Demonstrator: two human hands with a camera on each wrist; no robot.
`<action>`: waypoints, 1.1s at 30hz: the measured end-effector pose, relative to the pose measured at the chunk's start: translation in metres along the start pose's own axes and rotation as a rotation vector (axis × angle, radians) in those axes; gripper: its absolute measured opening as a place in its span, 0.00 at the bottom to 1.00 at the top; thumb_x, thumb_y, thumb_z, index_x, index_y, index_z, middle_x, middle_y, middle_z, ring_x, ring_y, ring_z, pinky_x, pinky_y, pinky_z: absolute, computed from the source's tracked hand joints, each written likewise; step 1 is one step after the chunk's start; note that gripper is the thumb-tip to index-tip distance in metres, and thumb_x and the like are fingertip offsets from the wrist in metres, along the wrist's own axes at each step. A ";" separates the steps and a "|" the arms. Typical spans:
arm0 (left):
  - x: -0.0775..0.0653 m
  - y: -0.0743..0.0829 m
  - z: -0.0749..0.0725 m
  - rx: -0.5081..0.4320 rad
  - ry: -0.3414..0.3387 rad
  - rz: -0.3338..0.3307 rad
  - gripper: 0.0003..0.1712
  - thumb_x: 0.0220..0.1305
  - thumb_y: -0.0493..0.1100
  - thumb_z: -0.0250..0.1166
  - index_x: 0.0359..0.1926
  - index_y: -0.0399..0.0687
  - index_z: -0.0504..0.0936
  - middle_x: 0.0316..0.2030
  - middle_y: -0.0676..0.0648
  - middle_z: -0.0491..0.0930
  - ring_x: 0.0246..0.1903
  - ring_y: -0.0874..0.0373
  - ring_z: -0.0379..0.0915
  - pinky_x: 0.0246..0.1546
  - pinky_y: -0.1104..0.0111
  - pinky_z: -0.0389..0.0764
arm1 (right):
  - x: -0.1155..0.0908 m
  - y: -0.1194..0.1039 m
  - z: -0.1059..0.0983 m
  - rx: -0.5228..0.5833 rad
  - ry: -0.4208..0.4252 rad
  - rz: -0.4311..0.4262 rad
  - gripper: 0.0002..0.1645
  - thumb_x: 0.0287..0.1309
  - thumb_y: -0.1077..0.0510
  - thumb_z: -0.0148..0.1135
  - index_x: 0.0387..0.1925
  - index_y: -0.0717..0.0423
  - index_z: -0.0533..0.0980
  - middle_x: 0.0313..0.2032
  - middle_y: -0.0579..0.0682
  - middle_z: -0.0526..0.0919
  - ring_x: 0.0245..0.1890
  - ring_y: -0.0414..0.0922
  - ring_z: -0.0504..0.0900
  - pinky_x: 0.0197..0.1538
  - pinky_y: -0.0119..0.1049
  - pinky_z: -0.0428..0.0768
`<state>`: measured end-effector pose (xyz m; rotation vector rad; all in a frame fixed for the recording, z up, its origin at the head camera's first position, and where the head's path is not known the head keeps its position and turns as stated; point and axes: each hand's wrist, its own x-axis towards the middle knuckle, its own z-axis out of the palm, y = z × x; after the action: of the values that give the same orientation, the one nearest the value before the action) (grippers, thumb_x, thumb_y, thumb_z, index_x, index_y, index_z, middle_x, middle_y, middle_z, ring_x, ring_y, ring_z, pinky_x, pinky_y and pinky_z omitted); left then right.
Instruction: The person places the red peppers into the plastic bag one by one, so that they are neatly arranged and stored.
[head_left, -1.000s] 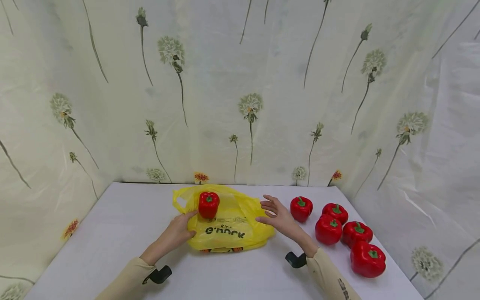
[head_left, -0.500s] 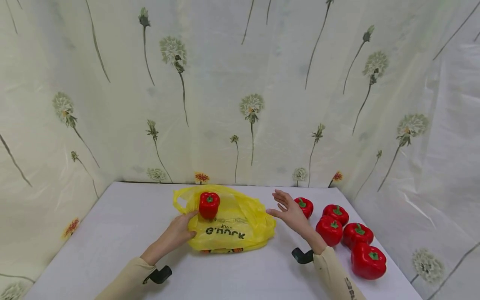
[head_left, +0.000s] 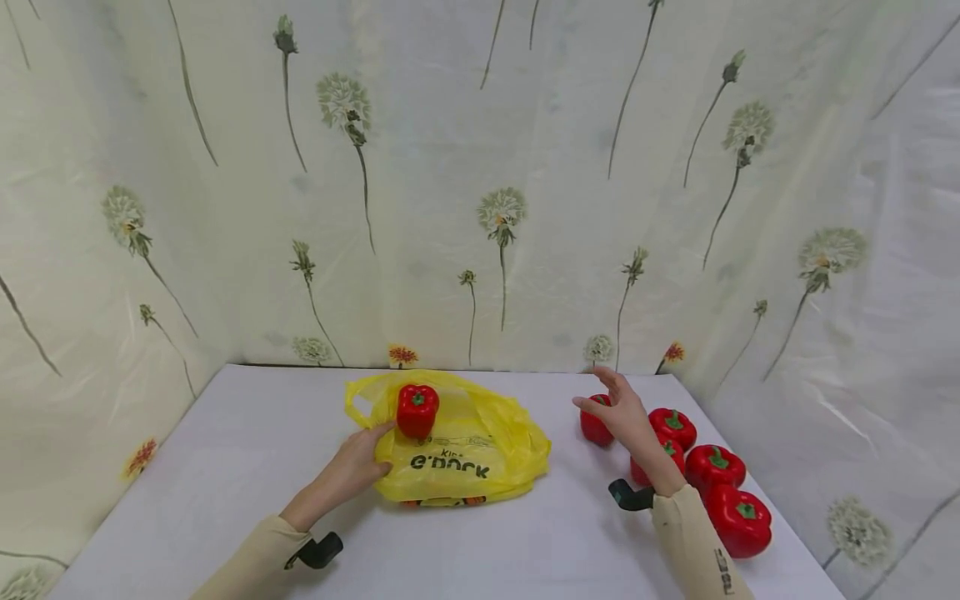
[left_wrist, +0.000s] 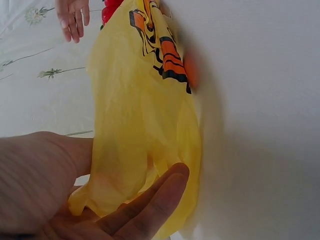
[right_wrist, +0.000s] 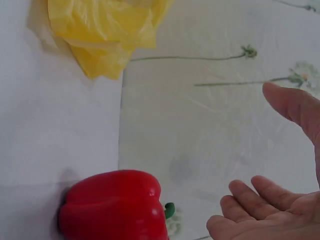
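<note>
A yellow plastic bag (head_left: 517,450) with dark lettering lies on the table. My left hand (head_left: 351,467) grips its left side, thumb and fingers around the film in the left wrist view, where the bag (left_wrist: 125,110) hides some fingers. Against the bag's upper left is a red bell pepper (head_left: 417,411); whether it sits on the film or in the opening I cannot tell. My right hand (head_left: 626,417) is spread above another bell pepper (head_left: 594,427), thumb apart from the fingers. In the right wrist view that pepper (right_wrist: 115,207), green-stemmed, is apart from the hand.
Further red bell peppers stand at the table's right side: a back one (head_left: 672,427), one (head_left: 715,468) in the middle and a front one (head_left: 738,521). Another (head_left: 645,471) is partly behind my right wrist. A flower-printed curtain (head_left: 555,250) surrounds the white table (head_left: 465,550).
My right hand has moved right, away from the bag, to the nearest bell pepper on the right. The left hand and the bag have stayed where they were.
</note>
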<state>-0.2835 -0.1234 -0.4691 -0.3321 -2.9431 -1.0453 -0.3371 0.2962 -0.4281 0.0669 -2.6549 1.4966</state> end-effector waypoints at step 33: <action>0.000 0.001 0.000 -0.020 0.010 0.028 0.36 0.49 0.30 0.70 0.62 0.31 0.71 0.59 0.33 0.74 0.45 0.50 0.73 0.47 0.56 0.79 | 0.010 0.017 -0.020 -0.302 -0.158 0.146 0.62 0.51 0.47 0.69 0.74 0.62 0.41 0.71 0.68 0.51 0.66 0.65 0.57 0.60 0.63 0.69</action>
<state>-0.2835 -0.1222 -0.4687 -0.3658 -2.9120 -1.0704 -0.3471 0.3223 -0.4317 -0.0336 -3.0408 1.1500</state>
